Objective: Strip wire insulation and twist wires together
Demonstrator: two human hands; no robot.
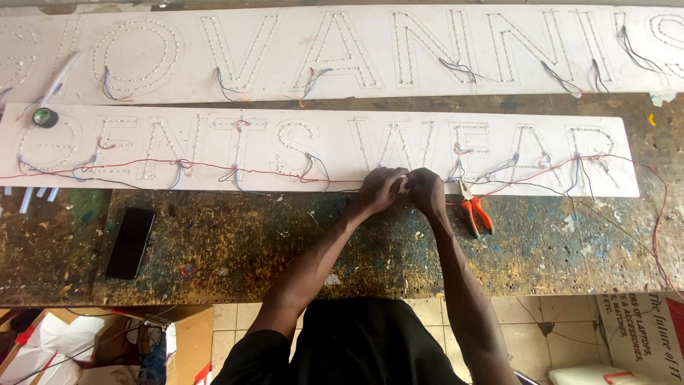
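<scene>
Together, hands: left hand [380, 188] and right hand [426, 190] pinch something small, unclear, at the near edge of the white sign panel [214, 153].
Red wire [214, 167]: runs along that panel.
Pliers [475, 213]: orange-handled, just right of the hands.
Phone [130, 242]: black, on the tabletop [235, 249], well left.

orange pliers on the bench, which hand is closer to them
Right. The right hand is just left of the orange-handled pliers, apart from them. The left hand sits farther left, beyond the right hand, both at the near white panel's lower edge.
</scene>
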